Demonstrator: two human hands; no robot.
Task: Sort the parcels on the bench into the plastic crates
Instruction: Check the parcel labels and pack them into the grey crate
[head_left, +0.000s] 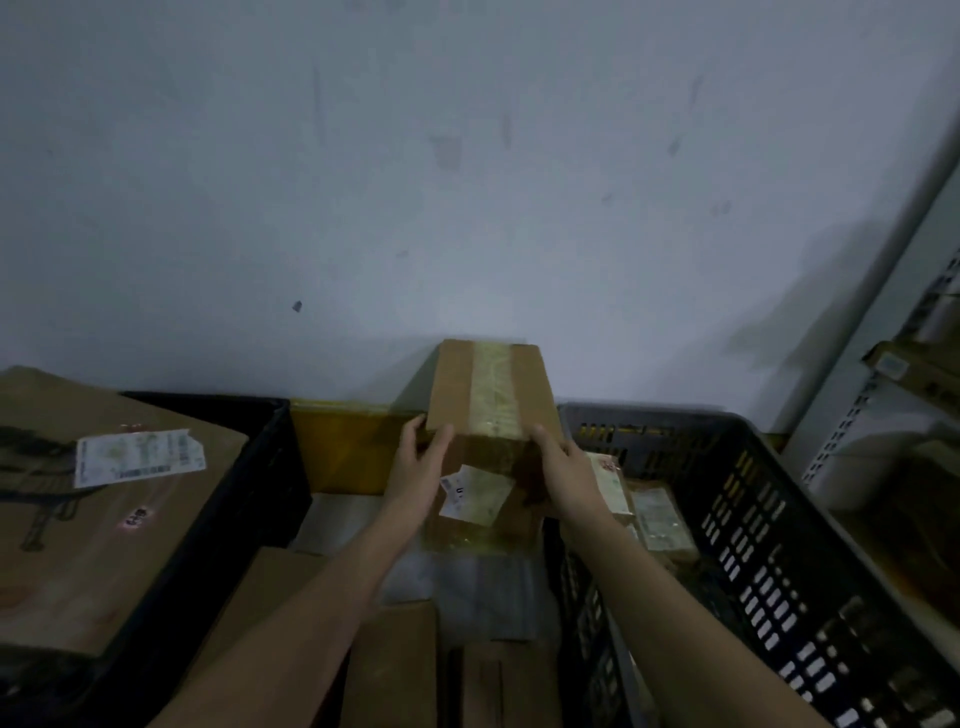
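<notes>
Taped box (488, 389) btwn left crate (270, 467) & right crate (753, 519), more parcels (395, 670) in front.

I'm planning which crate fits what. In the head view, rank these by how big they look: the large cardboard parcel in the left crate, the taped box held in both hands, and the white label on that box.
1. Large cardboard parcel in the left crate, though it is nearer the camera.
2. Taped box.
3. White label, clearly smallest.
</notes>
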